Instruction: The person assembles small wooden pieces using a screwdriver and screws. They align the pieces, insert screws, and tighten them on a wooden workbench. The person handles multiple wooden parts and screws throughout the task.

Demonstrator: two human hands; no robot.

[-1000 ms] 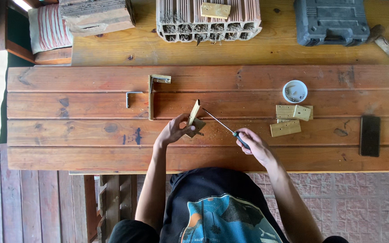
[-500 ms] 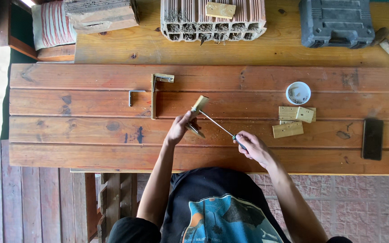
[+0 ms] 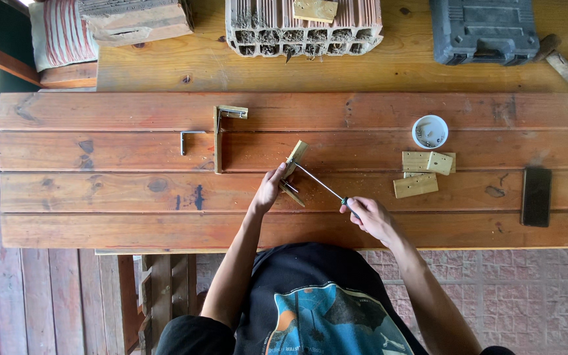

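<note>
While the fingers of the left hand [image 3: 269, 190] pinch a small wooden block [image 3: 295, 155] against the plank tabletop [image 3: 133, 190], the right hand [image 3: 368, 217] is clenched around the handle of a screwdriver [image 3: 320, 184], whose thin metal shaft runs from the fist up and to the left, its tip meeting the block just beside the left fingertips. A second small piece of wood [image 3: 292, 193] lies under the left fingers, touching the shaft's line; whether it is joined to the block cannot be told. Both forearms reach forward from the body, the left one nearly straight up the view, the right one angled in from the lower right with the wrist bent inward. The block's long axis tilts up and to the right, roughly crosswise to the screwdriver. To the right, near but apart, lie two pale wooden blocks [image 3: 425, 172] and a small white cup [image 3: 430, 131] holding screws; farther right rests a dark flat rectangular object [image 3: 536, 196]. To the left sit a metal angle bracket [image 3: 190, 138] and an L-shaped wooden assembly [image 3: 221, 135]. Nothing lies between the two hands except the shaft itself
</note>
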